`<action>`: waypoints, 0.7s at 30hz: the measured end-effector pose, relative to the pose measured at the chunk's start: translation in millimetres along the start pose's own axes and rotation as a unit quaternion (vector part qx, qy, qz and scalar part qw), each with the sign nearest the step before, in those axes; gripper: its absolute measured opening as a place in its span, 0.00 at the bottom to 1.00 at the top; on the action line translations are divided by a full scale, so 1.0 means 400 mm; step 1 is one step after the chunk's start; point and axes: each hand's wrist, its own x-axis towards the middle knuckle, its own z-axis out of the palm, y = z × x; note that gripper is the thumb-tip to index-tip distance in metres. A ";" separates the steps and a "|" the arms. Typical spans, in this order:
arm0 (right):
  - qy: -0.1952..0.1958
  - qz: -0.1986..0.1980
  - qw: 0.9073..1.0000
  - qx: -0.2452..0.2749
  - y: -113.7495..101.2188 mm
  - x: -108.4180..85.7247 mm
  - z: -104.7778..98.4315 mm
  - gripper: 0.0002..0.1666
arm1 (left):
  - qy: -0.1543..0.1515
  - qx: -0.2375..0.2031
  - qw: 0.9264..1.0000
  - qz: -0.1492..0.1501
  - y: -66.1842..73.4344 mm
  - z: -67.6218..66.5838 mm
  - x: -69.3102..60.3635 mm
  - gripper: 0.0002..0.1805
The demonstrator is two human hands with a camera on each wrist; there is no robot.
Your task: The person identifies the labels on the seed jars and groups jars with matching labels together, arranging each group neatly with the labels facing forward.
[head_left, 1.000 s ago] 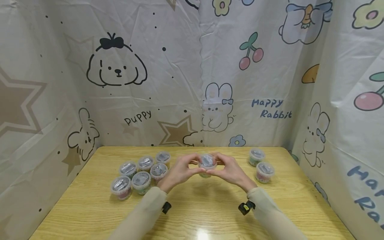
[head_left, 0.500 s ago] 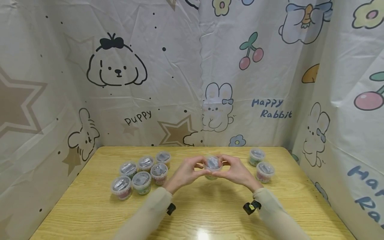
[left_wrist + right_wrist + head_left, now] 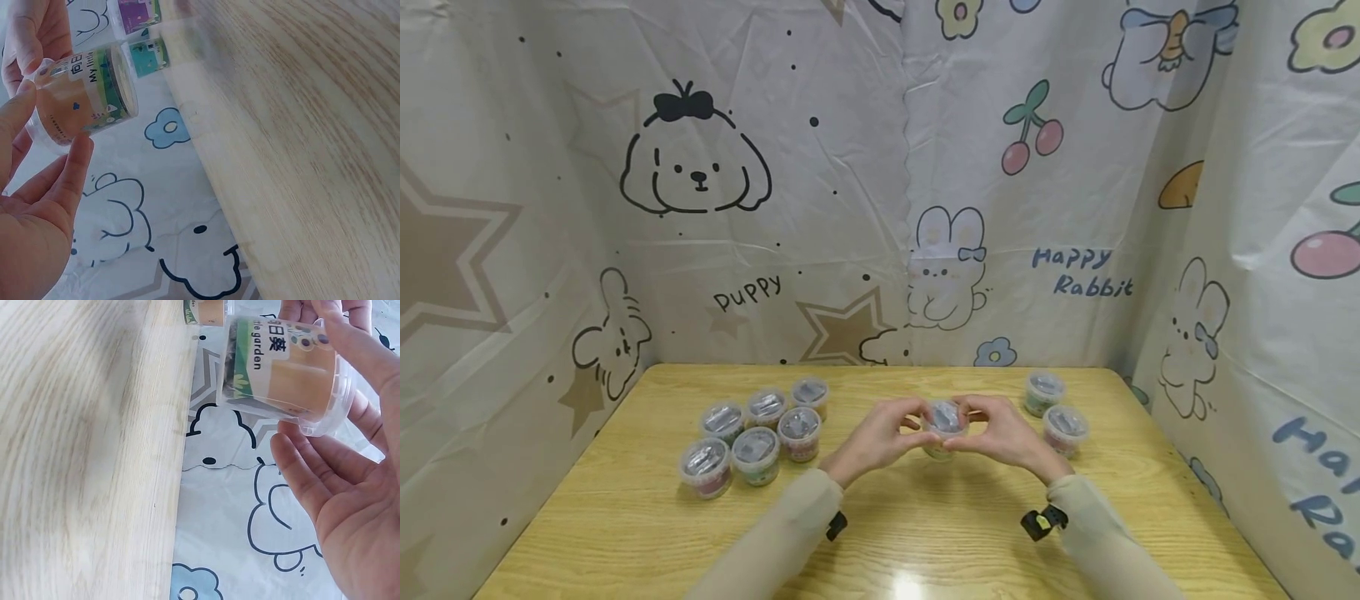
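Both hands hold one clear lidded cup (image 3: 945, 418) between them, near the middle back of the table. My left hand (image 3: 883, 437) pinches its left side and my right hand (image 3: 1006, 433) its right side, thumbs at the front. In the left wrist view the cup (image 3: 75, 94) shows an orange-brown label, with the left hand (image 3: 37, 206) at its rim. The right wrist view shows the same cup (image 3: 281, 375) with the right hand (image 3: 350, 469) curled at the lid end. The cup appears raised off the wood.
Several lidded cups stand grouped on the left of the table, one at the front with a pink label (image 3: 706, 468). Two more stand at the right, a green one (image 3: 1043, 393) behind a pink one (image 3: 1065, 430). Patterned cloth (image 3: 850, 167) encloses the wooden table (image 3: 925, 533).
Both hands have moved right and slightly nearer with the cup between them. The grouped cups have kept their places on the table.
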 end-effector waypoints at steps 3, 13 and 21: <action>-0.005 0.006 1.000 0.000 0.002 -0.005 -0.001 0.22 | -0.003 0.002 1.000 0.003 0.002 0.003 0.001 0.08; -0.008 0.026 1.000 -0.003 0.008 -0.026 -0.021 0.23 | 0.005 0.014 1.000 0.019 0.008 0.018 0.015 0.08; -0.009 0.038 0.999 -0.015 0.031 -0.058 -0.044 0.24 | -0.013 0.022 0.999 0.031 0.015 0.061 0.036 0.07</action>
